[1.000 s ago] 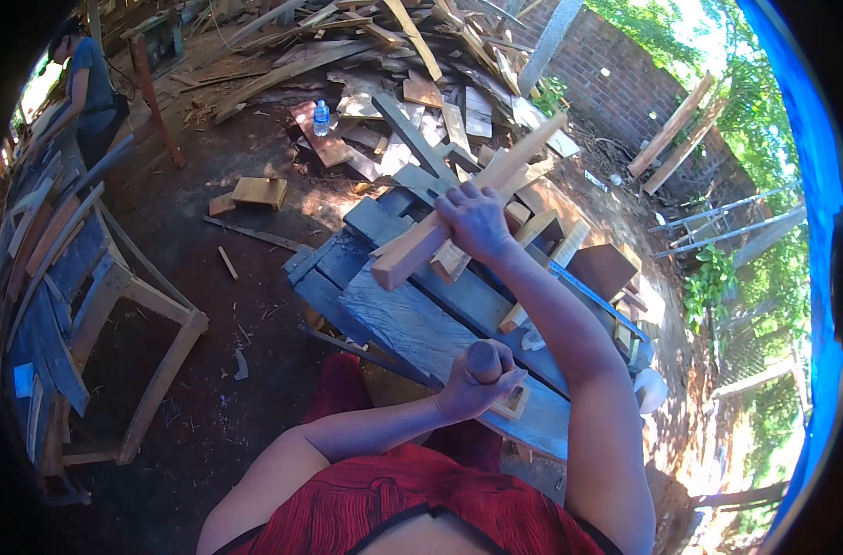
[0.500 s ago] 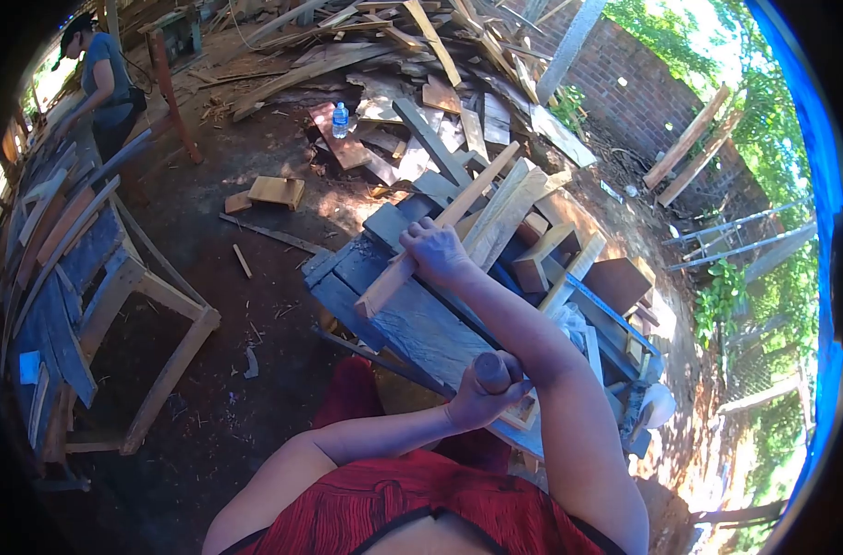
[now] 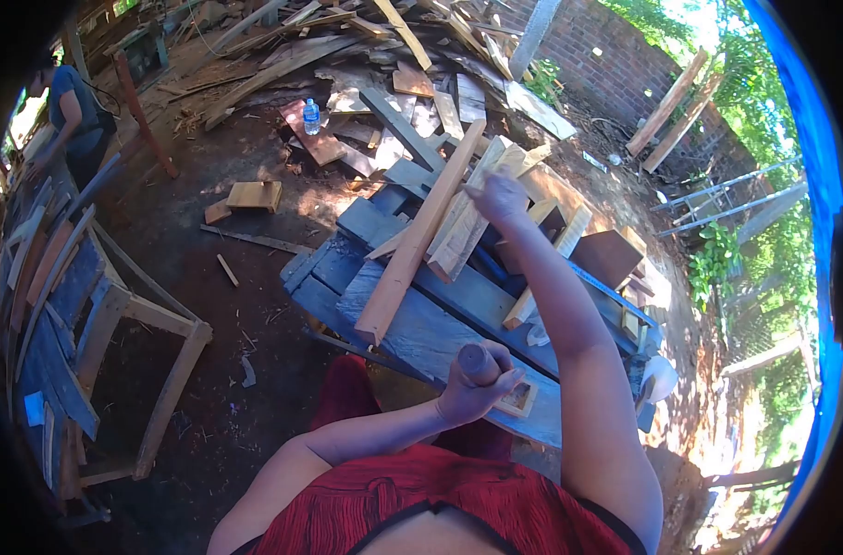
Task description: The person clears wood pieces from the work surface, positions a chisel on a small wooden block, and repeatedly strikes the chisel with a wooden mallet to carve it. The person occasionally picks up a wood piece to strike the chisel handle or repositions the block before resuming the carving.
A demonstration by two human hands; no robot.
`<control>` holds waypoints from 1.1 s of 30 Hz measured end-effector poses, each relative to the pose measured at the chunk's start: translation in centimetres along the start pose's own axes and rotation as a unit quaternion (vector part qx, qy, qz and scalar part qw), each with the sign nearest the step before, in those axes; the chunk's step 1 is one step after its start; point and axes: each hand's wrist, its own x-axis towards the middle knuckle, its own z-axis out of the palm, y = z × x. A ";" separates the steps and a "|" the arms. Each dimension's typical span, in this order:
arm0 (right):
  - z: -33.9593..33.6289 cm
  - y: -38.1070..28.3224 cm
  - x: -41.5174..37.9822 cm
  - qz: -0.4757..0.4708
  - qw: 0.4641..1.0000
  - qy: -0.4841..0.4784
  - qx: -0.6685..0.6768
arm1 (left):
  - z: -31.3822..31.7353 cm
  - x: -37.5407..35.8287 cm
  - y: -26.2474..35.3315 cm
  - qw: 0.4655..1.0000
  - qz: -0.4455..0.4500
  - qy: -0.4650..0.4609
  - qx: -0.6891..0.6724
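Note:
My left hand [image 3: 475, 393] is closed around a thick, round-ended handle [image 3: 478, 363] above the near edge of the workbench [image 3: 412, 328]; the tool's other end is hidden. Just beside that hand lies a pale wooden piece with a dark recess [image 3: 517, 400]. My right hand [image 3: 498, 199], blurred, is over the far part of some pale timbers [image 3: 458, 242], thumb apart from the fingers. To its left a long reddish timber [image 3: 412, 254] lies slantwise across the bench, its near end resting toward the front edge.
Wooden blocks [image 3: 611, 257] and offcuts crowd the bench's right side. At left stands a wooden frame [image 3: 167, 324] beside stacked boards. A person [image 3: 74, 116] bends there. Behind are a scrap wood pile [image 3: 347, 55], a water bottle [image 3: 311, 117] and a brick wall [image 3: 615, 69].
My right hand has let go of the long timber and moved right and away to the pale timbers. The long timber now lies further right across the bench. My left hand still holds the handle.

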 end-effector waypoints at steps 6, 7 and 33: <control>4.1 6.6 2.3 0.124 0.992 -0.035 -0.008 | -0.4 0.2 -0.3 0.999 -0.024 -0.033 0.009; 4.3 6.6 2.3 0.147 0.988 -0.040 -0.010 | -0.4 0.3 -0.1 0.999 -0.030 -0.032 -0.001; -6.9 14.5 -17.6 0.241 0.590 0.201 0.744 | 2.1 0.2 0.7 1.000 -0.002 -0.010 0.029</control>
